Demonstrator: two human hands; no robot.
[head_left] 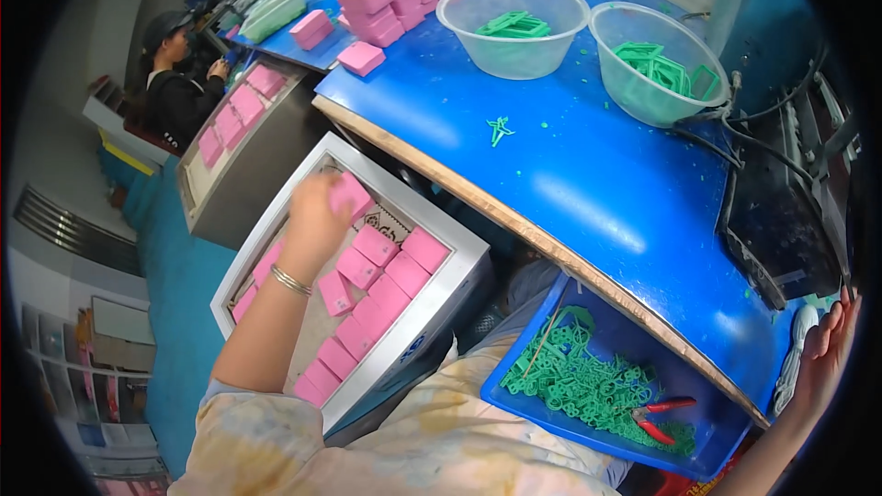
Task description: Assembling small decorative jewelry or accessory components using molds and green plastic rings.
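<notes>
My left hand [315,216], a bracelet on its wrist, is closed on a pink box [350,197] at the far end of a white-rimmed bin [469,253]. Below it in the bin, more pink boxes [375,317] lie in rows along the right side, with one tilted box [335,292] beside them. Part of the bin's left side is hidden by my forearm. At the far right my right hand [820,354] is raised beside a black machine [781,202]. Its fingers look loosely stretched near the machine's dark edge, with no held thing visible.
Two clear bowls [514,60] of green plastic pieces stand on the blue table [551,156], near stacked pink boxes [377,0]. A blue tub [588,422] by my lap holds green scraps and red-handled pliers [654,430]. Another person [175,83] works at the far left.
</notes>
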